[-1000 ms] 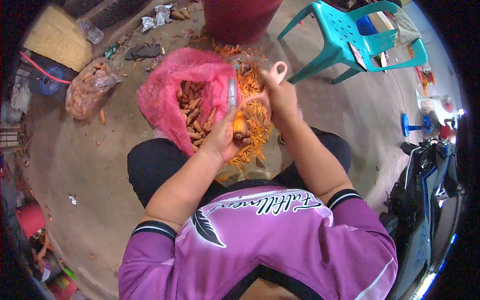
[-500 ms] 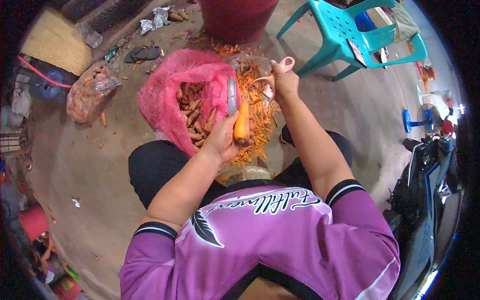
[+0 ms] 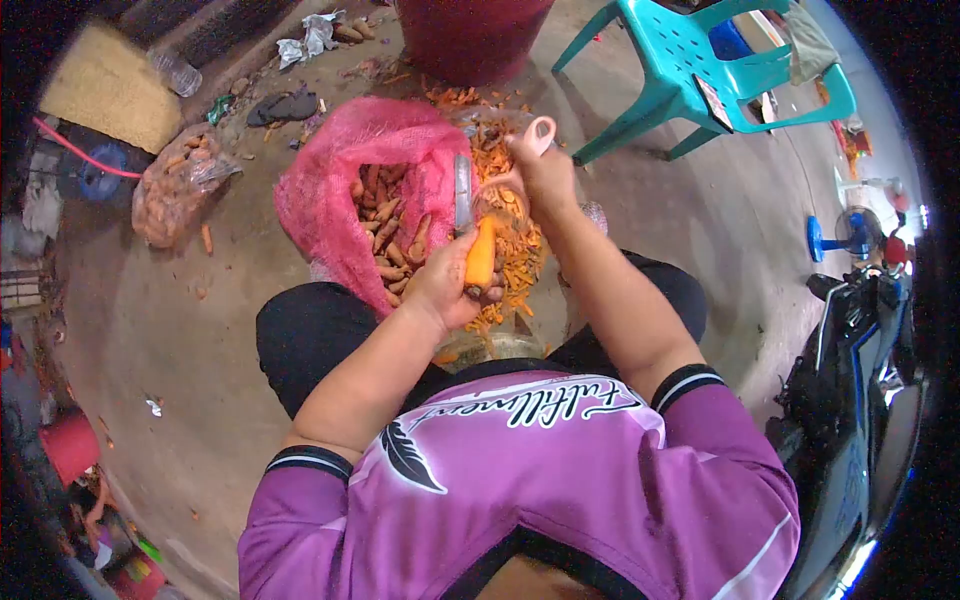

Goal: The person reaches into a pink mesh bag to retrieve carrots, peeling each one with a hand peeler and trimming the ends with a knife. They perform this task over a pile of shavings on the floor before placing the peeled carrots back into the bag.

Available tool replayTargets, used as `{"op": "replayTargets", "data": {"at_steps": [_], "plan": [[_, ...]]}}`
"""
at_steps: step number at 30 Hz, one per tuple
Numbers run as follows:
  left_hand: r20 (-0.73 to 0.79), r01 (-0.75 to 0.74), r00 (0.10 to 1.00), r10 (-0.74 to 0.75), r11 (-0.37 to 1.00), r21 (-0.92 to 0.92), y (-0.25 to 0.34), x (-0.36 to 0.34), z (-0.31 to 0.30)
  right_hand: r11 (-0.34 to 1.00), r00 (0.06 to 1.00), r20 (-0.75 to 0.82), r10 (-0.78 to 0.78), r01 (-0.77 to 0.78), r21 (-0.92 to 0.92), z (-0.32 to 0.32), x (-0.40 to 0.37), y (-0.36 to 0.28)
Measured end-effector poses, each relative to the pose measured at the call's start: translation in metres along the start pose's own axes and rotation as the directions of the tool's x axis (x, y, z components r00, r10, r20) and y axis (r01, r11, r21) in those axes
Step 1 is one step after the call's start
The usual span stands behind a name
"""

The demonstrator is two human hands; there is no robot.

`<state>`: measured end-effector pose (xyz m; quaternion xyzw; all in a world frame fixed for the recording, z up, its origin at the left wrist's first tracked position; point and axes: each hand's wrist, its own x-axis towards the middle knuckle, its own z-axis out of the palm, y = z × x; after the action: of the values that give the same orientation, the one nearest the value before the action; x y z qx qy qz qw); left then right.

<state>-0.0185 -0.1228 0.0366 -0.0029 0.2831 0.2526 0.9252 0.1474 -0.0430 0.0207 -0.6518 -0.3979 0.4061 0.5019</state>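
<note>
My left hand is closed around a carrot, its bright orange side facing up and its brown butt end toward me. A pale pink peeler is in my closed right hand. The peeler's head is just above the carrot's far tip. Under both hands lies a heap of orange peelings. To the left a pink mesh sack gapes over brown, unpeeled carrots.
A turquoise plastic chair stands at the upper right, with a phone on its seat. Beyond the peelings is a dark red tub. A clear bag of carrots sits on the left floor, and a motorcycle is at the right.
My right hand has moved left and a little nearer, bringing the peeler to the carrot's tip. My left hand keeps its grip, the carrot tilted slightly.
</note>
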Motion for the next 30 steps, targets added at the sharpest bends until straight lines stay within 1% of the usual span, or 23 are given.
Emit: {"op": "replayTargets", "data": {"at_steps": [2, 3, 5, 6, 7, 9, 12, 13, 14, 15, 17, 18, 19, 21, 22, 23, 25, 27, 28, 30], "plan": [[0.018, 0.017, 1.0, -0.017, 1.0, -0.018, 0.0, 0.001, 0.002, 0.962, 0.985, -0.098, 0.143, -0.115, 0.248, -0.003, 0.013, -0.005], [0.029, 0.023, 0.999, -0.022, 0.999, -0.027, 0.002, 0.002, 0.003, 0.969, 0.985, -0.088, 0.148, -0.126, 0.214, -0.006, 0.012, -0.006], [-0.002, -0.021, 1.0, 0.021, 1.0, -0.006, 0.007, 0.004, 0.002, 0.979, 0.985, -0.067, 0.162, -0.152, 0.135, -0.01, -0.005, -0.019], [-0.02, -0.042, 0.999, 0.042, 0.999, 0.002, 0.008, 0.004, 0.0, 0.957, 0.992, -0.037, 0.12, -0.106, 0.272, -0.002, -0.032, -0.042], [-0.095, -0.075, 0.993, 0.074, 0.997, -0.004, 0.007, 0.002, 0.006, 0.986, 0.991, -0.012, 0.135, -0.133, 0.1, -0.001, -0.04, -0.032], [-0.241, -0.14, 0.961, 0.135, 0.99, -0.003, 0.006, -0.003, 0.031, 0.904, 0.964, 0.185, 0.193, -0.248, 0.347, 0.005, -0.082, -0.065], [-0.26, -0.139, 0.954, 0.151, 0.988, 0.063, 0.004, -0.01, 0.045, 0.934, 0.951, 0.186, 0.247, -0.285, 0.217, 0.004, -0.068, -0.045], [-0.14, -0.089, 0.986, 0.095, 0.995, 0.05, 0.004, -0.005, 0.029, 0.959, 0.973, 0.062, 0.221, -0.228, 0.169, 0.004, -0.054, -0.041], [-0.016, -0.039, 0.999, 0.039, 0.998, 0.043, 0.003, 0.004, 0.0, 0.933, 0.98, 0.025, 0.195, -0.193, 0.303, 0.003, -0.034, -0.025], [0.109, 0.011, 0.994, -0.016, 0.999, 0.043, 0.004, 0.008, -0.015, 0.89, 0.985, -0.015, 0.172, -0.149, 0.431, 0.0, -0.014, -0.011], [0.067, -0.011, 0.998, 0.009, 1.0, 0.026, 0.003, 0.007, -0.011, 0.893, 0.963, -0.129, 0.237, -0.164, 0.419, -0.009, 0.004, -0.01], [0.046, -0.024, 0.999, 0.023, 1.0, 0.018, 0.004, 0.007, -0.008, 0.908, 0.965, -0.157, 0.211, -0.134, 0.397, -0.012, 0.01, -0.001], [-0.001, -0.081, 0.997, 0.081, 0.995, 0.064, 0.005, 0.007, -0.005, 0.907, 0.976, -0.107, 0.19, -0.132, 0.4, -0.009, 0.003, -0.009], [-0.089, -0.183, 0.976, 0.199, 0.971, 0.156, 0.004, 0.005, 0.001, 0.906, 0.989, -0.006, 0.149, -0.134, 0.402, -0.004, -0.035, -0.04], [-0.102, -0.18, 0.976, 0.195, 0.974, 0.137, 0.004, 0.003, 0.005, 0.971, 0.986, 0.047, 0.162, -0.167, 0.172, -0.005, -0.053, -0.051], [-0.113, -0.177, 0.975, 0.191, 0.977, 0.12, 0.005, 0.002, 0.01, 0.935, 0.975, 0.123, 0.186, -0.214, 0.282, -0.002, -0.068, -0.053], [-0.11, -0.181, 0.975, 0.193, 0.977, 0.113, 0.003, 0.002, 0.013, 0.876, 0.956, 0.235, 0.175, -0.26, 0.406, 0.002, -0.086, -0.061], [-0.083, -0.204, 0.973, 0.216, 0.97, 0.134, 0.002, 0.004, 0.012, 0.865, 0.955, 0.2, 0.217, -0.283, 0.415, 0.007, -0.078, -0.056], [-0.064, -0.189, 0.978, 0.201, 0.969, 0.156, 0.002, 0.003, 0.01, 0.858, 0.954, 0.184, 0.238, -0.295, 0.419, 0.008, -0.069, -0.051], [-0.026, -0.16, 0.985, 0.168, 0.967, 0.2, 0.002, 0.001, 0.007, 0.93, 0.97, 0.076, 0.23, -0.242, 0.276, 0.005, -0.033, -0.03]]}}
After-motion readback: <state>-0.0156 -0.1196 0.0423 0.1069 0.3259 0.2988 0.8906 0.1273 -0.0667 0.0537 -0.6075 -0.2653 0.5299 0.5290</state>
